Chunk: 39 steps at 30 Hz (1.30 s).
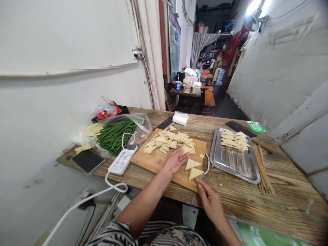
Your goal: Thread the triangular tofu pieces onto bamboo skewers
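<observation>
My right hand [208,196] is closed around the lower end of a thin bamboo skewer [197,179] at the cutting board's near right edge. Two pale tofu triangles [196,173] are threaded on this skewer, one above the other. My left hand [175,161] is over the board, its thumb and fingers at another tofu triangle [186,150] by the skewer's upper end. The contact is partly hidden by the fingers. Behind it, a loose pile of tofu triangles [167,139] covers the upper part of the wooden cutting board [151,163].
Right of the board, a metal tray [217,160] holds finished tofu skewers [234,141]; loose bamboo skewers [263,171] lie beside it. Left are green chives [115,135] in plastic, a white power strip [123,160] and a dark tablet [88,160]. A white box [180,118] stands behind.
</observation>
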Tool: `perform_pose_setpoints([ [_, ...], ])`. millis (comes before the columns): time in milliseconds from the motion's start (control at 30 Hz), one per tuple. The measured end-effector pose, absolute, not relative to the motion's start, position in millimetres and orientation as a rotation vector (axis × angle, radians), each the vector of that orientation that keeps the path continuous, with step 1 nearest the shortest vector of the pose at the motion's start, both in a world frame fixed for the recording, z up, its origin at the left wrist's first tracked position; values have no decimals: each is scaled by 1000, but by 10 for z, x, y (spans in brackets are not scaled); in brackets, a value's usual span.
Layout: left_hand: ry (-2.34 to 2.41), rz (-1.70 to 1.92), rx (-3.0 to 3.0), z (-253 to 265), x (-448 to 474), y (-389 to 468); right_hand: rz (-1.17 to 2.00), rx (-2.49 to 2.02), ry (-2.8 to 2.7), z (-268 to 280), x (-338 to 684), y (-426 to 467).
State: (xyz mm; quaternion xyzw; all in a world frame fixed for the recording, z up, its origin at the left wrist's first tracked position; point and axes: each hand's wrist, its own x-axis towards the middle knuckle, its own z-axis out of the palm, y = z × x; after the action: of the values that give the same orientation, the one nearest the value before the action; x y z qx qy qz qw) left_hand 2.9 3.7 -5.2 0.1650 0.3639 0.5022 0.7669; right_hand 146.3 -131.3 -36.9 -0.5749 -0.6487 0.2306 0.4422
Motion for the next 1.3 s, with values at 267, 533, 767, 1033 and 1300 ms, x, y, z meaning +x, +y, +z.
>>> perform_pose_setpoints([
  [267,795,1095,387,-43,39,14,574,-1430,-1592,-362,1467,-1313],
  [533,807,1109,407,-13,62,-15,604,-1417,-1579,-368,1471,-1301],
  [767,824,1149,465,-39,94,-21,595,-1392,-1597,-340,1473,-1286],
  [1033,905,1170,509,-9,169,-62,595,-1409,-1583,-365,1476,-1290],
  [1300,909,1124,555,19,173,-114,570,-1396,-1552,-399,1464,-1288],
])
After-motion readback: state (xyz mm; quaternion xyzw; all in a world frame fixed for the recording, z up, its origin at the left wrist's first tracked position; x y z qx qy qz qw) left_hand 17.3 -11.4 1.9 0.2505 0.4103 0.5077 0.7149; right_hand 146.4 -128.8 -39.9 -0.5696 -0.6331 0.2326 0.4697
